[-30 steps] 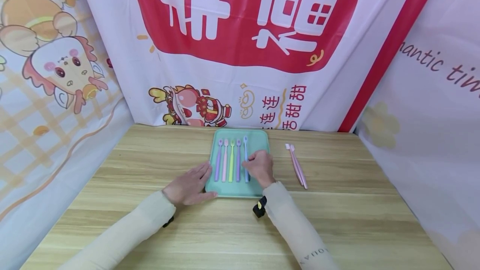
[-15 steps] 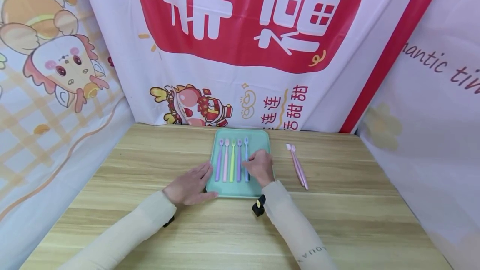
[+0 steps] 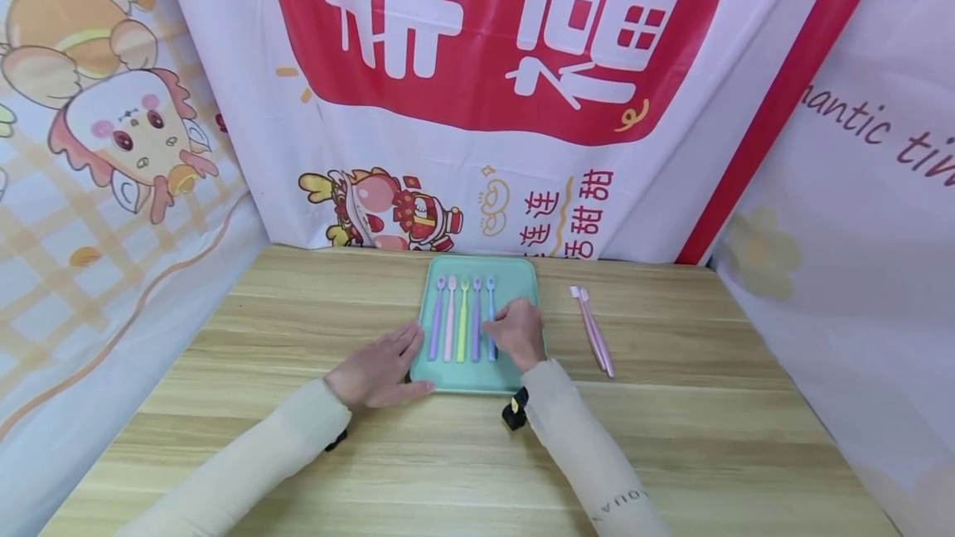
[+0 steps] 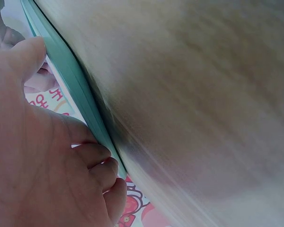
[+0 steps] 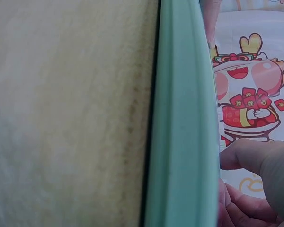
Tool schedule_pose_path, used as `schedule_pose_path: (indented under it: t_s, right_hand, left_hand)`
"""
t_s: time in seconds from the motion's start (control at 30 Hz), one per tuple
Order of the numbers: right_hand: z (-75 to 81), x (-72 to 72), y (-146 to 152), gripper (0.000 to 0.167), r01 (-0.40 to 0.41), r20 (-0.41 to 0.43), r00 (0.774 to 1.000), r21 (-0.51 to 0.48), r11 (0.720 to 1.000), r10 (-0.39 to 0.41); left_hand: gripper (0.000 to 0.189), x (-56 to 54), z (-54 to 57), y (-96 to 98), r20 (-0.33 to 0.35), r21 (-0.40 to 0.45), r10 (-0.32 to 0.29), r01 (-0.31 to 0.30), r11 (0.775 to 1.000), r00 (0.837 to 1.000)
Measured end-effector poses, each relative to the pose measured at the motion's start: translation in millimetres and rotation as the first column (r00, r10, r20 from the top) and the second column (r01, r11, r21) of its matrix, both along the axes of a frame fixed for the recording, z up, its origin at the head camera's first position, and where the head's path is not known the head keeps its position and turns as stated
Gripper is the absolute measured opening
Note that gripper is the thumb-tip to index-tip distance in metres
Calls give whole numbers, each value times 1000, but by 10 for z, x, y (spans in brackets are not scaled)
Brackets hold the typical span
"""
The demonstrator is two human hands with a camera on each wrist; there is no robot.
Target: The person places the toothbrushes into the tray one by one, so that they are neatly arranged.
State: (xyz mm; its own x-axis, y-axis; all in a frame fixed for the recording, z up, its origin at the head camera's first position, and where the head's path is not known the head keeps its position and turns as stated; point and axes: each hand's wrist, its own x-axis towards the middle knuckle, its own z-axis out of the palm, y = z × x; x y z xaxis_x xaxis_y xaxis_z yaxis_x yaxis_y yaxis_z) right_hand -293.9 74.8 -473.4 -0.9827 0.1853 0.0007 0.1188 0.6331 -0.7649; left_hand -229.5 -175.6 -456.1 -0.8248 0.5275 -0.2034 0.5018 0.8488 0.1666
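A mint-green tray (image 3: 516,273) lies on the table with several toothbrushes side by side, heads away from me. From the left come a purple toothbrush (image 3: 436,323), a pink toothbrush (image 3: 449,323), a yellow-green toothbrush (image 3: 462,323), another purple toothbrush (image 3: 476,305) and a blue toothbrush (image 3: 491,297). My right hand (image 3: 520,330), fingers curled, pinches the blue toothbrush at its handle; the fingertips are partly hidden. Against the tray's left edge rests my left hand (image 3: 376,367), fingers extended. The left wrist view has that hand (image 4: 47,142) touching the tray rim (image 4: 71,71).
Two pink toothbrushes (image 3: 593,334) lie close together on the wooden table (image 3: 671,421), right of the tray. A printed curtain (image 3: 462,127) hangs behind the table's back edge, with more printed cloth on both sides.
The blue toothbrush has shifted slightly toward me, its head now about level with the others. Both hands have stayed nearly in place.
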Motion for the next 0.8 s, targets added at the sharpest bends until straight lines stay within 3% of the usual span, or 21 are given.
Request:
schedule_pose_path:
  t_s: [0.8]
  right_hand:
    - [-4,-31,23,25,-24,17,1000,-17,1000,24]
  left_hand:
    - [96,-23,-8,-10,1,-6,0,0,1000,1000]
